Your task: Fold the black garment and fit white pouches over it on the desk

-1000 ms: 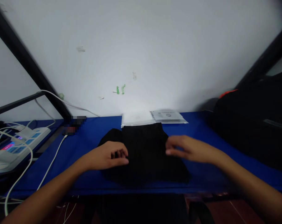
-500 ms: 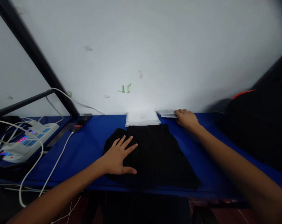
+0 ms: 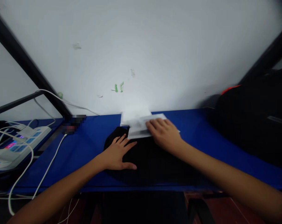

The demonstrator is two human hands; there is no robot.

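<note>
The pale plastic packet (image 3: 138, 128) is overlapping the black cloth (image 3: 152, 168) at frame centre, having left its earlier place farther right; the right hand (image 3: 163, 132) is keeping its grip closed on it. The left hand (image 3: 116, 155) is spreading its grip wide over the cloth, holding nothing. The blue desk (image 3: 196, 124) is stretching toward a black bag (image 3: 255, 124) at right, its front edge running along the lower frame.

Black cloth (image 3: 152, 165): lay spread on the blue tabletop (image 3: 85, 146), dull and dark throughout, with a rounded bulge at its far left corner; inner folds too dark to make out. My left hand (image 3: 116, 155) rested on its left part, fingers splayed. Pale, flat packet (image 3: 138, 128): held in my right hand (image 3: 163, 133), slanted over the cloth's far edge, faint grey marks blurred; contact with the cloth could not be determined.
</note>
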